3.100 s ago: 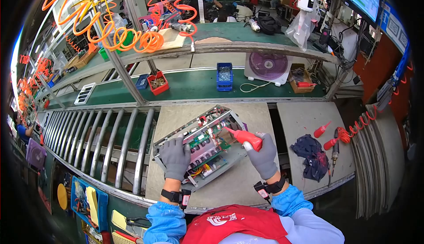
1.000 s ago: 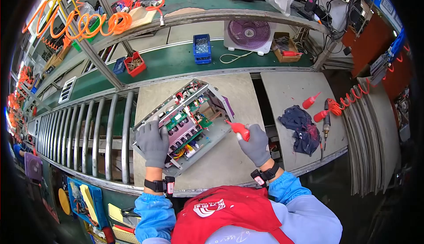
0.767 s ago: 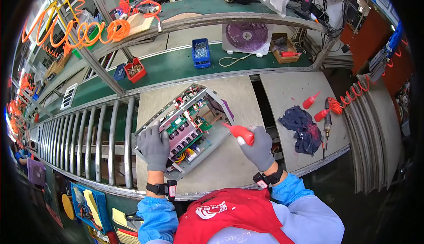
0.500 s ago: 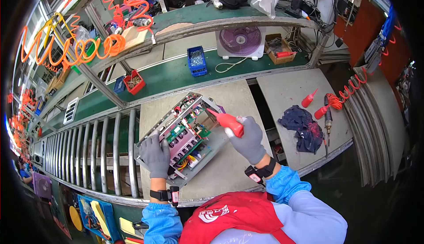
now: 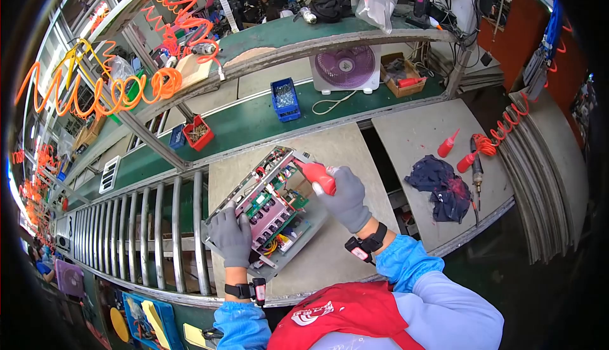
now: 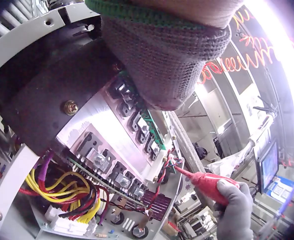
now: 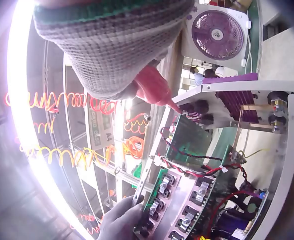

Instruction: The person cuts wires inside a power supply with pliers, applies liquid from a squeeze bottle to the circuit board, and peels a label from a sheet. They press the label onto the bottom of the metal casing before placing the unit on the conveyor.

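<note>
An open metal chassis with green circuit boards, a pink heat sink and coloured wires lies at an angle on the grey board. My gloved left hand grips its near-left edge; part of its fingers is hidden behind the rail. My gloved right hand holds a red squeeze bottle tilted, its narrow nozzle pointing to the chassis's far end. In the right wrist view, the bottle's tip is right at dark round parts by a green board. In the left wrist view, the nozzle overlaps a small group of wires.
Right of the work board, a second board bears a dark cloth, two more red bottles and a driver on a coiled hose. Metal rollers run left. Behind stand blue and red parts bins and a purple fan.
My right hand has carried the red squeeze bottle from beside the chassis's right side, forward and left, to its far end. My left hand stays on the chassis edge. The head view has shifted slightly.
</note>
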`<state>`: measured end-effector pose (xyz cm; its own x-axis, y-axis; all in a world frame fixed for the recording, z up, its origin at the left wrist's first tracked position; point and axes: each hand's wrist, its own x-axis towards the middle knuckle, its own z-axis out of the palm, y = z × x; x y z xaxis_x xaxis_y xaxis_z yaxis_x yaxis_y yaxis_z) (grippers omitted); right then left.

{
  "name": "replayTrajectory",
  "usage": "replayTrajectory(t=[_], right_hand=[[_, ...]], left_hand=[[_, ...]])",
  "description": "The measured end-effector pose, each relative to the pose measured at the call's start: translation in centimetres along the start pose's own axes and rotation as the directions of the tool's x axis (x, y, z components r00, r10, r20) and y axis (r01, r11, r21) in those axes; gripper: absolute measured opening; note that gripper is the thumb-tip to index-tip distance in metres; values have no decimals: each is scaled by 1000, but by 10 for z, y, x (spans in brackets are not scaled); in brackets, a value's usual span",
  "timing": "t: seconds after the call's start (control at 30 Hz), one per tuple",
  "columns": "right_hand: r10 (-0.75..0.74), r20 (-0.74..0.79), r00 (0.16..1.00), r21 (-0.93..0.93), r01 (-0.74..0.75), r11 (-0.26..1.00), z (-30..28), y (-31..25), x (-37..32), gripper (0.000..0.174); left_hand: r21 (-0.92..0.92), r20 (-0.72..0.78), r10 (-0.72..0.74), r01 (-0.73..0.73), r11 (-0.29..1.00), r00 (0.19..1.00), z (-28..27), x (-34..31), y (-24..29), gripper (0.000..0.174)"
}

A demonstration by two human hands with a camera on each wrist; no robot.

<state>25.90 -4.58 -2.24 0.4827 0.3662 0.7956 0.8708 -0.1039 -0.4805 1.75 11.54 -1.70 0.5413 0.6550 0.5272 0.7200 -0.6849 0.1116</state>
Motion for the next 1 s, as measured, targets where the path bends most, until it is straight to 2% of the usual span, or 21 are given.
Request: replayTrajectory(t=[0.33, 0.6, 0.7, 0.9, 1.0], right_hand=[[15, -12, 1000, -33, -16, 999, 2, 2, -2, 42], [37, 12, 999, -36, -37, 999, 2, 4, -6, 43], [28, -24, 999, -40, -28, 999, 5, 5, -7, 41], [126, -42, 991, 32, -125, 992, 3, 10, -10, 44], [124, -14, 992, 60, -123, 991, -21, 9, -10, 44]], left_hand=[[6, 11, 2, -2, 1000, 1000, -2, 1, 2, 42], [1, -29, 26, -26, 1000, 999, 1, 2, 0, 40], [-14, -45, 39, -39, 999, 998, 1, 2, 0, 40], [-12, -32, 36, -36, 999, 999, 1, 2, 0, 40], [-3, -13, 16, -16, 1000, 1000, 0, 2, 1, 41]])
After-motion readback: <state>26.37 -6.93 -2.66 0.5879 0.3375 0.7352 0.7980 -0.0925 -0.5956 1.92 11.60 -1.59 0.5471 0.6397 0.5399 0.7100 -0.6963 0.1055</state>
